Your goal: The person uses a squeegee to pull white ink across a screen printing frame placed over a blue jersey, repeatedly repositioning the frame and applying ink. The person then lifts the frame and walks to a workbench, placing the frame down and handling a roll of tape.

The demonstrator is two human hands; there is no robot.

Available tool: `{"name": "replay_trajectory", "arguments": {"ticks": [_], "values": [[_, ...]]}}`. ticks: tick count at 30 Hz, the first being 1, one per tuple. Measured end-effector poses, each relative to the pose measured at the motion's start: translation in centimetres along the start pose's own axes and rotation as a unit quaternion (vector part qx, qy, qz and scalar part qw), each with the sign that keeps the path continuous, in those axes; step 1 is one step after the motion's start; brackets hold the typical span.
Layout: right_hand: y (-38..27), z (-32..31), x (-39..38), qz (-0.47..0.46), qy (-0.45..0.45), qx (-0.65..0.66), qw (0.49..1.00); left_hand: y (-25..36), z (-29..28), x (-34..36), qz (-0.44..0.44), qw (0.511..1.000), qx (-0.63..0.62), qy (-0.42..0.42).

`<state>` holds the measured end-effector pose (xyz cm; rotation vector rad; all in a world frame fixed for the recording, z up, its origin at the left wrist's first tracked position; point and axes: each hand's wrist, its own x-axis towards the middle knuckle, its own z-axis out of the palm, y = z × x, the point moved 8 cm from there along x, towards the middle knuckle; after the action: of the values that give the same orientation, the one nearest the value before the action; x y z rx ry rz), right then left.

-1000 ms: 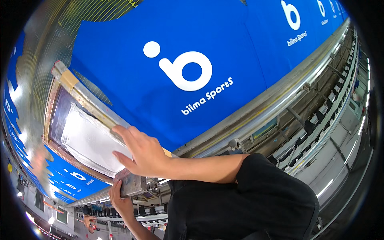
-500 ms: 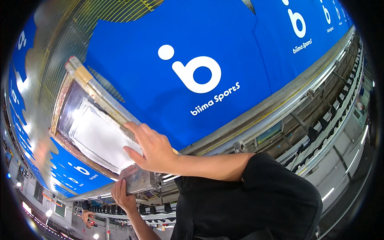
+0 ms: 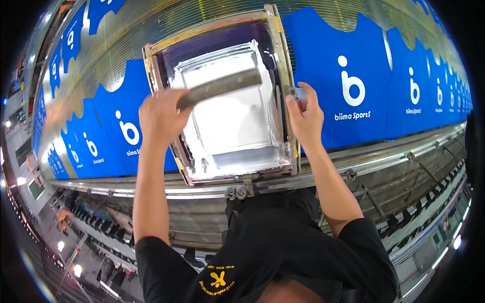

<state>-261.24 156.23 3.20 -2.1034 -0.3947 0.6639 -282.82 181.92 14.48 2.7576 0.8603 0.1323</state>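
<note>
Overhead, looking down on a long printing table lined with blue fabric panels, each bearing a white logo. Resting on one panel, a wooden-framed printing screen with white ink spread over its mesh. Left hand closed around one end of a grey squeegee, held slanted across the upper part of the screen, blade at the ink. Right hand gripping the right rail of the frame, fingers curled over its edge. Below, dark short sleeves and a black shirt with a small yellow emblem.
</note>
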Motion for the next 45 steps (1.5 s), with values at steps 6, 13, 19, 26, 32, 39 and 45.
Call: {"name": "replay_trajectory", "arguments": {"ticks": [6, 13, 19, 26, 32, 39, 45], "values": [[-2.8, -0.8, 0.7, -0.065, 0.088, -0.072, 0.991, -4.6, 3.4, 8.0, -0.031, 0.990, -0.019, -0.135], [-18.5, 7.1, 6.6, -0.447, -0.003, -0.229, 0.865, -5.2, 3.7, 9.3, -0.007, 0.993, 0.025, -0.116], [-16.6, 12.0, 6.1, -0.413, -0.059, -0.353, 0.837, -4.5, 4.4, 7.2, -0.017, 0.995, 0.010, -0.100], [-8.2, 7.3, -10.0, -0.414, -0.124, -0.287, 0.855, 2.0, 6.3, -10.6, -0.030, 0.994, -0.024, -0.105], [-4.2, 3.5, -19.0, -0.414, -0.120, -0.248, 0.868, 7.2, 6.3, -20.8, 0.002, 0.998, -0.059, -0.012], [-4.9, 1.0, -21.9, -0.408, -0.201, -0.255, 0.854, 10.2, 3.0, -23.8, 0.004, 0.992, -0.091, -0.084], [-11.1, 5.7, -7.6, -0.391, -0.183, -0.332, 0.839, 1.8, 4.6, -6.7, -0.077, 0.956, -0.045, -0.278]]}}
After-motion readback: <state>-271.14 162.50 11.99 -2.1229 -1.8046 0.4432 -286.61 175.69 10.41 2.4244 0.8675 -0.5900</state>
